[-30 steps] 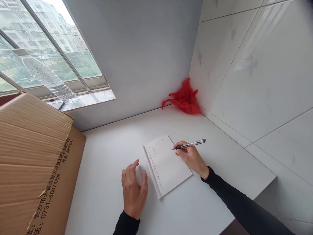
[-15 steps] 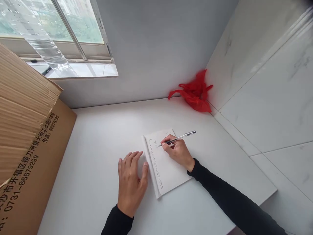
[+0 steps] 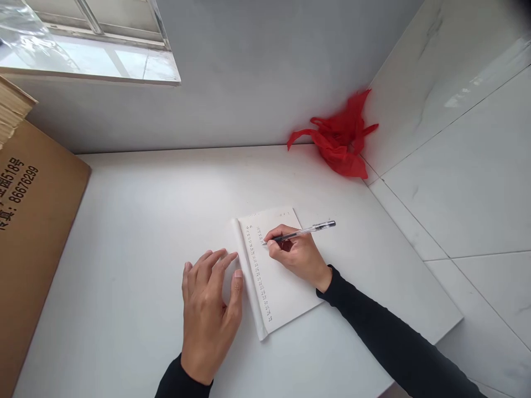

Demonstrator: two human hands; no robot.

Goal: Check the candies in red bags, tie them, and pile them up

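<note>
White bench (image 3: 145,210) fills the mid and lower frame; back edge meets grey wall (image 3: 249,99), right edge slants down to a corner at lower right. Wide bare stretch of bench between box (image 3: 45,221) and left hand (image 3: 209,309), more behind the pad (image 3: 290,293). Pad lies lower center, tilted a little, well inside the edges, left margin folded over, one long number column plus a short second one. Containers: cardboard box at left, cut by frame, inside not visible; clear bottle (image 3: 25,38) on sill, upper left, also cut, contents can't tell. Red bundle (image 3: 340,141) in back corner, upper right. Right hand (image 3: 296,251): narrow pinch grip on pen (image 3: 321,226), tip at second column. Left: grip wide, fingers spread, beside pad's folded edge; contact with pad unclear.
</note>
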